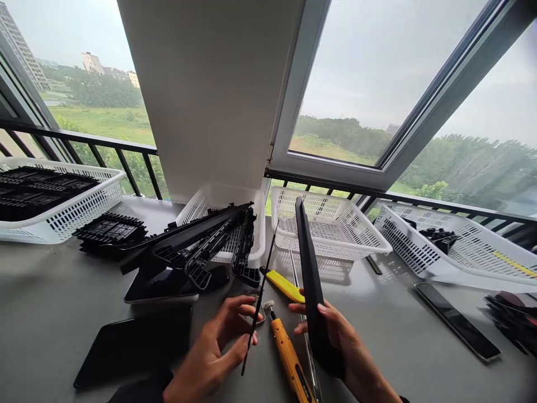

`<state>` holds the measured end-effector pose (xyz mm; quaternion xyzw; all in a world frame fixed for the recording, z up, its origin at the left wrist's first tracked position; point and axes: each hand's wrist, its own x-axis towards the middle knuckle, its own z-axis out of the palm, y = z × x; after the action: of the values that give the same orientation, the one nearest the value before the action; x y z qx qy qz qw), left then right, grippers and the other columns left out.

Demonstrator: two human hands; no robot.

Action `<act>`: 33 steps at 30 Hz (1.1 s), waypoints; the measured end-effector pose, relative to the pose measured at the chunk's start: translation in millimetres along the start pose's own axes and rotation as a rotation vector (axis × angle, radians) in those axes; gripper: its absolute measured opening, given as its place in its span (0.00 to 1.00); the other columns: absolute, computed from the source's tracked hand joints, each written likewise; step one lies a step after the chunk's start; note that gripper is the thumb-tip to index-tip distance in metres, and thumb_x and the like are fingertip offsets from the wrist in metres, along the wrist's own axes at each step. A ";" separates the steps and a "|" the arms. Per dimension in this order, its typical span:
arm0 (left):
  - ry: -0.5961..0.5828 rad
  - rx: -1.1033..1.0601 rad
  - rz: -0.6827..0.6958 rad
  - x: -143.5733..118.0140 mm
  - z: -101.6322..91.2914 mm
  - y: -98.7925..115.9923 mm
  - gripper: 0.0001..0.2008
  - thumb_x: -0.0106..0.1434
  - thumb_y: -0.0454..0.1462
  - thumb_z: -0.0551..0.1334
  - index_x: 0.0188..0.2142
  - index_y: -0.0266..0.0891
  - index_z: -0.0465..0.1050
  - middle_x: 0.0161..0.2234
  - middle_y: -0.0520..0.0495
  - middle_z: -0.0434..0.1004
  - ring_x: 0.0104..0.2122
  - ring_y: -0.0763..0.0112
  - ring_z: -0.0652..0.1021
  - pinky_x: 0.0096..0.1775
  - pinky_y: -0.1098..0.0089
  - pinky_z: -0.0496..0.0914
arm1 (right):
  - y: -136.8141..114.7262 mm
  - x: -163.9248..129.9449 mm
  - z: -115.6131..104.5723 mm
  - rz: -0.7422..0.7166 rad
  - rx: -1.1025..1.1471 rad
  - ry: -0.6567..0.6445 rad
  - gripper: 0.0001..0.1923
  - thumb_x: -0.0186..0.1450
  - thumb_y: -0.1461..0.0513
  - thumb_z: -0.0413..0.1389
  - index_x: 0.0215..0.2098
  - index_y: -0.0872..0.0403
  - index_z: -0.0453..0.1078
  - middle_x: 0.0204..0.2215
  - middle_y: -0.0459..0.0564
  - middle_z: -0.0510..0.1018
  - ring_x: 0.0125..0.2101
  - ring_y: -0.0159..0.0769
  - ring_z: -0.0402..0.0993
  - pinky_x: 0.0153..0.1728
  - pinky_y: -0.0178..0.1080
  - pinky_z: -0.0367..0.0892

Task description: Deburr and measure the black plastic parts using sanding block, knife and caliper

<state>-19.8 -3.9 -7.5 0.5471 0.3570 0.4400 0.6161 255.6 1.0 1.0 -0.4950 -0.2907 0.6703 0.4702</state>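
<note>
My left hand (220, 341) pinches a thin dark strip, like a slim rod (260, 296), which stands slanted between thumb and fingers. My right hand (342, 341) is closed around a long black plastic trim piece (310, 268), its narrow end pointing up and away. Between the hands an orange rotary tool (288, 355) with a small pale tip lies on the grey table. A yellow utility knife (285, 286) rests just beyond it, partly behind my right fingers. Under the right hand runs a long thin metal rod (309, 358).
Several black ribbed trim pieces (210, 249) lean over a white basket (260, 235). Another white basket (381, 243) stands behind my right hand. At far left is a basket (84, 215) of black parts; at right, another basket (423, 268) and a phone (457, 322). A black tablet (134, 347) lies front left.
</note>
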 end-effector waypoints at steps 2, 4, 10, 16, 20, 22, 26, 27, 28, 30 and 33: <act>0.049 0.062 -0.010 -1.8 -0.2 -3.3 0.22 0.72 0.49 0.66 0.62 0.50 0.69 0.51 0.43 0.78 0.43 0.63 0.83 0.47 0.63 0.79 | -0.8 1.1 -1.6 -0.041 -0.051 0.078 0.27 0.60 0.45 0.70 0.53 0.48 0.80 0.50 0.55 0.87 0.37 0.47 0.85 0.27 0.37 0.73; 0.103 0.134 0.000 -2.9 -0.4 -4.4 0.20 0.72 0.45 0.65 0.61 0.50 0.70 0.52 0.44 0.78 0.44 0.63 0.83 0.49 0.63 0.79 | -0.4 1.5 -4.2 -0.068 -0.069 0.116 0.29 0.61 0.46 0.70 0.57 0.47 0.79 0.49 0.55 0.87 0.41 0.50 0.85 0.32 0.39 0.75; 0.142 0.242 0.017 -2.6 1.5 4.0 0.19 0.71 0.41 0.64 0.60 0.49 0.71 0.51 0.44 0.81 0.47 0.60 0.83 0.48 0.63 0.82 | 1.7 3.3 -6.3 -0.183 -0.173 0.056 0.36 0.59 0.47 0.74 0.64 0.43 0.75 0.51 0.53 0.85 0.44 0.48 0.84 0.41 0.43 0.76; 0.161 0.340 0.052 -1.5 2.2 2.9 0.19 0.70 0.40 0.64 0.60 0.50 0.72 0.51 0.45 0.83 0.47 0.60 0.84 0.50 0.62 0.81 | 10.5 12.7 3.4 -0.319 -0.333 0.075 0.33 0.58 0.46 0.74 0.58 0.47 0.78 0.44 0.53 0.86 0.47 0.51 0.82 0.50 0.49 0.74; 0.169 0.420 0.131 -0.9 0.9 -2.6 0.19 0.70 0.39 0.64 0.60 0.52 0.72 0.49 0.47 0.85 0.45 0.61 0.85 0.48 0.63 0.82 | 14.2 14.2 5.8 -0.343 -0.320 0.072 0.33 0.58 0.46 0.73 0.58 0.49 0.77 0.43 0.54 0.85 0.45 0.51 0.82 0.50 0.50 0.73; 0.173 0.466 0.162 -1.4 -0.1 -6.2 0.20 0.70 0.39 0.64 0.61 0.52 0.72 0.49 0.47 0.85 0.44 0.62 0.85 0.49 0.63 0.82 | 12.5 11.5 7.4 -0.336 -0.287 0.074 0.34 0.58 0.46 0.74 0.58 0.49 0.77 0.44 0.54 0.85 0.45 0.51 0.82 0.49 0.49 0.74; 0.182 0.521 0.235 -4.2 -2.4 -10.8 0.21 0.71 0.37 0.65 0.62 0.52 0.72 0.50 0.48 0.86 0.45 0.64 0.85 0.50 0.66 0.81 | 13.5 1.5 17.0 -0.338 -0.187 0.067 0.32 0.60 0.46 0.72 0.58 0.47 0.76 0.48 0.54 0.83 0.44 0.50 0.83 0.45 0.46 0.77; 0.190 0.528 0.262 -4.7 -2.5 -10.3 0.21 0.70 0.37 0.66 0.61 0.52 0.72 0.50 0.49 0.86 0.45 0.65 0.85 0.49 0.67 0.81 | 16.0 -1.1 20.9 -0.342 -0.172 0.064 0.31 0.61 0.46 0.72 0.58 0.46 0.75 0.48 0.53 0.83 0.44 0.50 0.83 0.45 0.46 0.78; 0.197 0.535 0.291 -4.6 -2.1 -8.9 0.20 0.70 0.36 0.67 0.60 0.53 0.73 0.49 0.50 0.86 0.44 0.66 0.85 0.49 0.68 0.81 | 19.3 -3.5 25.3 -0.347 -0.163 0.058 0.30 0.62 0.47 0.72 0.58 0.45 0.74 0.47 0.52 0.83 0.44 0.50 0.83 0.44 0.46 0.79; 0.222 0.549 0.378 -2.8 0.8 -3.4 0.19 0.70 0.35 0.68 0.58 0.53 0.74 0.47 0.53 0.87 0.43 0.68 0.86 0.49 0.71 0.80 | 26.4 -7.2 34.9 -0.356 -0.149 0.031 0.27 0.64 0.48 0.71 0.58 0.43 0.73 0.47 0.52 0.82 0.44 0.49 0.83 0.42 0.45 0.79; 0.255 0.569 0.497 3.7 12.1 8.0 0.20 0.69 0.31 0.69 0.56 0.55 0.76 0.44 0.57 0.89 0.42 0.71 0.87 0.51 0.73 0.78 | 32.2 -10.7 47.8 -0.345 -0.126 0.001 0.26 0.64 0.49 0.71 0.56 0.44 0.73 0.50 0.54 0.82 0.41 0.48 0.84 0.37 0.44 0.80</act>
<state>-8.5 -4.7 2.3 0.7067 0.3948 0.5236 0.2656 200.5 -17.7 -6.0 -0.4667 -0.4125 0.5600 0.5463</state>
